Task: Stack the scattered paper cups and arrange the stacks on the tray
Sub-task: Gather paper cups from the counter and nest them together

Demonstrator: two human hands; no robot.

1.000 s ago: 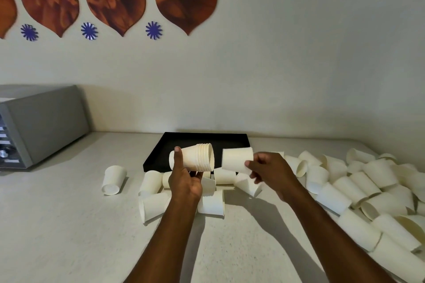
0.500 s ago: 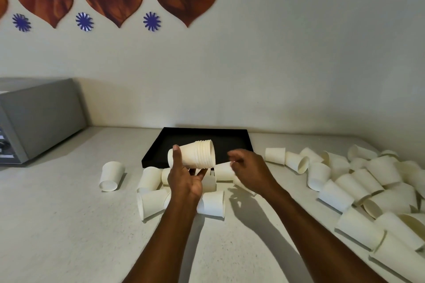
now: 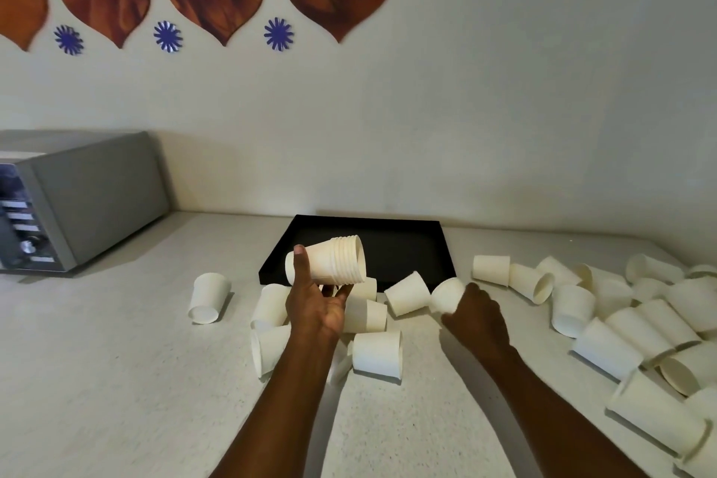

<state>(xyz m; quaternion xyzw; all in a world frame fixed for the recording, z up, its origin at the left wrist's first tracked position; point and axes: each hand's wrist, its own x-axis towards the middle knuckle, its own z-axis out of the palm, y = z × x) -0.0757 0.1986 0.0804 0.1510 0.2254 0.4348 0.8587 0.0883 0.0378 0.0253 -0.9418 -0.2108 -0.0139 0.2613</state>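
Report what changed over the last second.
The right hand no longer holds the single cup it carried to the stack of cups; it dropped right to the counter and now touches a loose cup, grip unclear. The left hand still holds the stack on its side before the black tray.

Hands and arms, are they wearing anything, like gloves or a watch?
No. The left hand and right hand are bare, with no gloves, rings or watch showing. The left forearm and right forearm are bare too; no sleeve shows.
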